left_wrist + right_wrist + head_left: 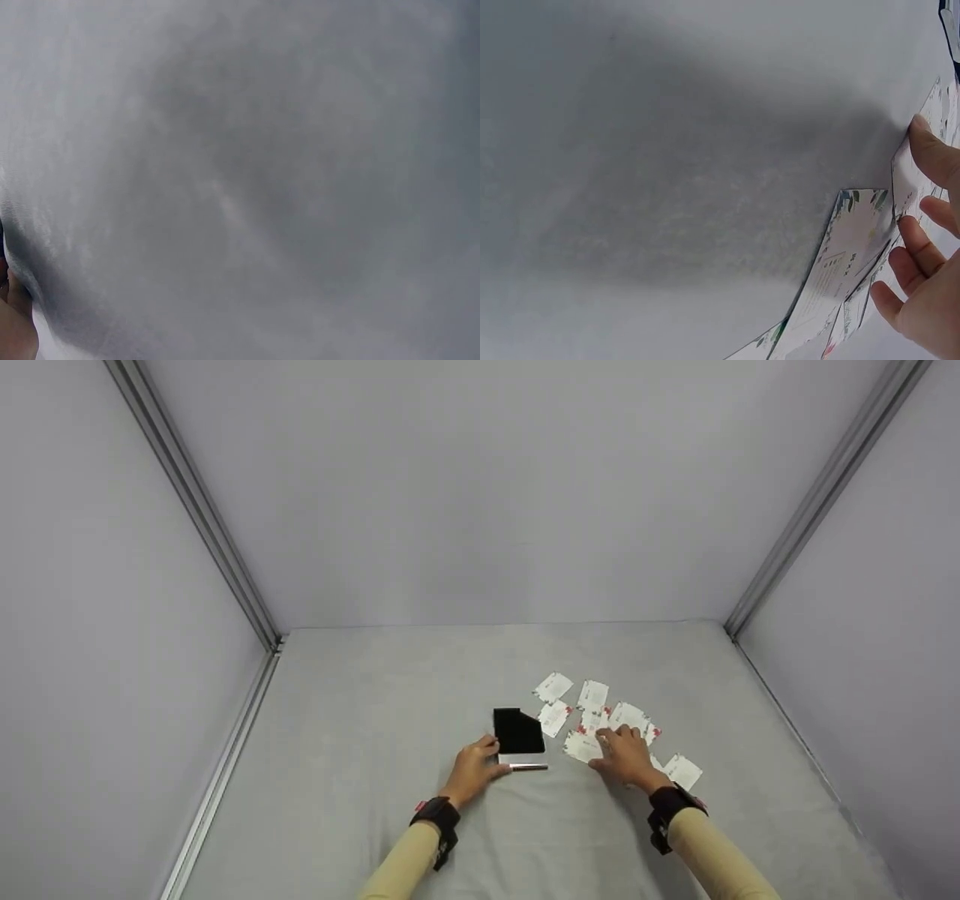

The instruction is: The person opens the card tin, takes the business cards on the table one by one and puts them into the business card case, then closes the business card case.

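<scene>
- Two arms in soft yellow sleeves reach in from the near edge of the table (360, 697), each with a black strap on the wrist.
- Left hand (472, 769) sits near the middle of the table, a bit toward the near edge. Its fingers curl round the left side of a flat black holder (517, 731), with the thumb by the shiny silver strip (525, 766) along the holder's near end.
- That holder is smooth and dark, with one corner cut at a slant.
- Right hand (626, 757) lies just to the right of the holder, on top of the paper cards (592, 696). Its fingers are spread out and a little bent, and the tips press down on one card (583, 747).
- From the right wrist view the fingers (922, 259) touch the edges of thin, flat cards (851, 247) that overlap each other.
- Each card is a small white rectangle with little red and green leaf or flower prints at the corners and tiny writing too small to read.
- About eight cards lie scattered from the holder out toward the right side of the table, some apart, some touching.
- Gray cloth covers the table; it looks soft and a bit fuzzy.
- Plain gray walls stand on three sides, with shiny metal rails (202, 517) running up the two far corners.
</scene>
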